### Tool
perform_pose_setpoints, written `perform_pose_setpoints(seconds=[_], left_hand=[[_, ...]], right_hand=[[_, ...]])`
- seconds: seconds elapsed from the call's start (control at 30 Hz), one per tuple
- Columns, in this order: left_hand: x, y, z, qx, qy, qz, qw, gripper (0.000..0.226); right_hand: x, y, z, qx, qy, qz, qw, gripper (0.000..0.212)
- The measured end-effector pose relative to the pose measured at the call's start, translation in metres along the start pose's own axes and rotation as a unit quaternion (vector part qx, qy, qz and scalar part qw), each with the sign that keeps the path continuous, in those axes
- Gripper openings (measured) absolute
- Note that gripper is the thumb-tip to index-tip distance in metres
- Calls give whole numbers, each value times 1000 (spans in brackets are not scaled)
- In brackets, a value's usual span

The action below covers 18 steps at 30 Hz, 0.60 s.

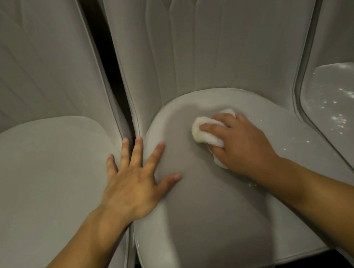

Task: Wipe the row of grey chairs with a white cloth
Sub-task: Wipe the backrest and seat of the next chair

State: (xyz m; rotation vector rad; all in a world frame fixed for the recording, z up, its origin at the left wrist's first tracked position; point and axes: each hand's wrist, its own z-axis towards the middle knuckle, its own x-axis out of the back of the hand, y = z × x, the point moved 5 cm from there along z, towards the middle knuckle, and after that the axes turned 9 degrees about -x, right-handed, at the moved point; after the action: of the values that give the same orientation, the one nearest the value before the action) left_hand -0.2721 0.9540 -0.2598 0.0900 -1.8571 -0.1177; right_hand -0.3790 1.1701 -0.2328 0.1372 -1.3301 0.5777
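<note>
Three grey padded chairs stand side by side. The middle chair's seat (209, 215) fills the centre of the view. My right hand (242, 146) presses a bunched white cloth (203, 132) onto the back part of that seat, fingers curled over it. My left hand (133, 183) lies flat with fingers spread on the seat's left edge, where it meets the left chair (39, 185). The right chair's seat (337, 106) carries scattered white specks and droplets. A few specks also lie on the middle seat to the right of my right hand.
A dark narrow gap (113, 75) runs between the left and middle backrests. The ribbed middle backrest (207, 48) rises right behind the cloth. Dark floor shows under the seats' front edge.
</note>
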Motion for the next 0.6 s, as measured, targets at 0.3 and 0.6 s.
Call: perform_pose_setpoints(seconds=[0.3,0.6], left_hand=[[-1,0,0,-1,36,10,999,93],[-1,1,-1,11,33,15,999,93]], right_hand=[[33,87,22,-137,12,-49,989,34],[24,-21,-50,135,-16,9,991,48]])
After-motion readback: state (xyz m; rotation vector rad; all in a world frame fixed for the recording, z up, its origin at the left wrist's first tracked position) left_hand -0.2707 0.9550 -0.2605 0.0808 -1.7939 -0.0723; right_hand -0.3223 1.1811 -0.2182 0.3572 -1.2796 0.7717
